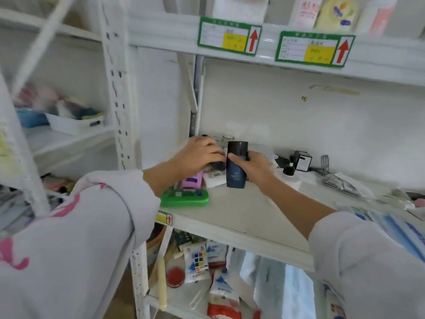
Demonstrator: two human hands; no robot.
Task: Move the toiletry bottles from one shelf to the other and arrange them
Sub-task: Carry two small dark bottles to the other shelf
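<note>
Bottle [236, 168] upright in right hand [254, 168]

Right hand: our right hand [253, 168] grips a dark blue bottle [236, 165] upright, thumb across its front, its base just above the shelf [230, 217].
Left hand: our left hand [197, 155] curls over a second dark bottle [217, 165], mostly hidden, just left of the first.
Under the left wrist: a pink box [192, 181] rests on a green case [184, 198].
Behind: small clear glass jars [223, 139] near the wall.
Right along the shelf: a black pump bottle [289, 169], a black box [303, 161], a foil packet [340, 184].
Shelf above: two green labels [230, 35] with red arrows; pale bottles [335, 12] on top.
</note>
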